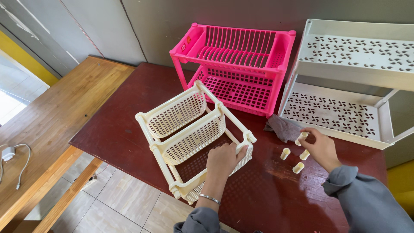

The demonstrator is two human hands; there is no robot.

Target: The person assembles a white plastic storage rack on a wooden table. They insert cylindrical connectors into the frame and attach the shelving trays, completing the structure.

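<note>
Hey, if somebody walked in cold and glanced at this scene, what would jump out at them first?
Probably the bright pink two-tier plastic dish rack standing at the back of the dark red table. In front of it, the left hand grips a cream plastic basket shelf unit tipped on its side. To the right, the right hand pinches a small cream plastic foot cap, three more caps beside it.
</note>
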